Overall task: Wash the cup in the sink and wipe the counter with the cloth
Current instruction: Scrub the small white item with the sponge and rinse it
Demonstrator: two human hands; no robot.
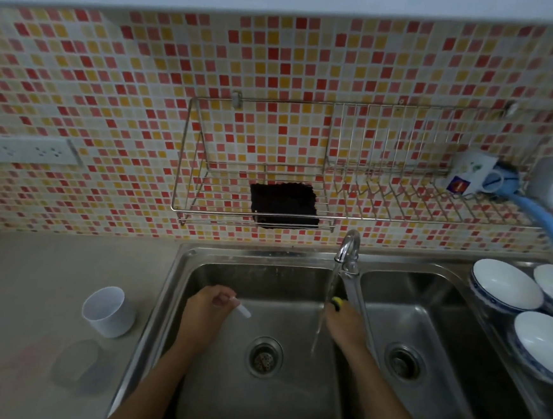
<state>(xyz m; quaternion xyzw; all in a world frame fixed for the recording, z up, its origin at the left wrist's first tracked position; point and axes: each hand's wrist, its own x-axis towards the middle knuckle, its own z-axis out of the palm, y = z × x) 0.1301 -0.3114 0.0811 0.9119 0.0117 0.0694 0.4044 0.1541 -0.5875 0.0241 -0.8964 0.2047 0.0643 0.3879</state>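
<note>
The beige tabletop (32,272) is carrying a white cup (108,312), standing upright near the sink's left rim. Toward my front edge, a faint wet ring (74,360) is lying beside it.

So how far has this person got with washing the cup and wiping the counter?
Early on. The tap runs into the left basin. The right hand grips something yellow, perhaps a sponge; the left hand pinches a small white item. The white cup sits on the counter, not in the water. Wiping remains: a wet patch shows.
</note>
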